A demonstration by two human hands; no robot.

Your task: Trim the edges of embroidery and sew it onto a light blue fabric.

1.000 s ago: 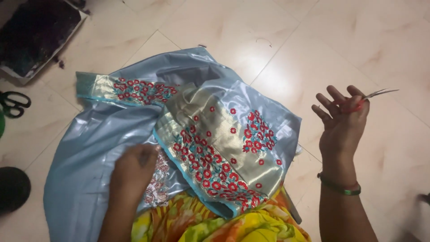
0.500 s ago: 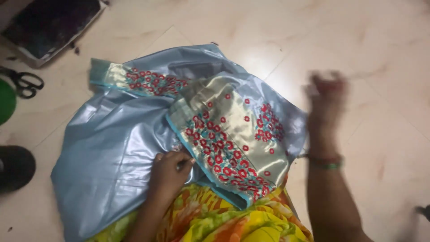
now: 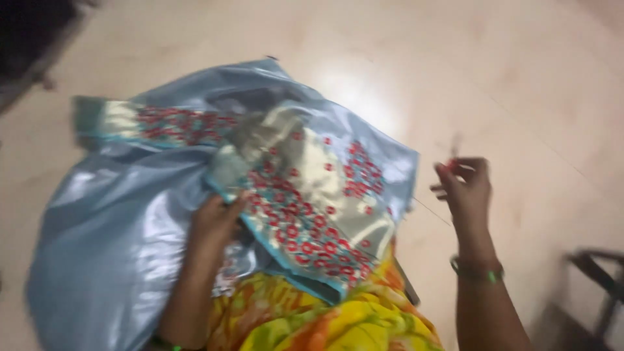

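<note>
While the left hand [image 3: 218, 221] presses its fingers together on the embroidered panel's edge, the light blue satin garment [image 3: 130, 214] lies spread on the tiled floor [image 3: 520, 97], long axis toward the far left. Soft, slippery, probably light; best held by its stiffer border. The right hand [image 3: 465, 188] pinches a small red-handled tool [image 3: 452, 159].

Home floor sewing spot, pale tiled floor [image 3: 520, 78], embroidered blue garment [image 3: 195, 195]
</note>
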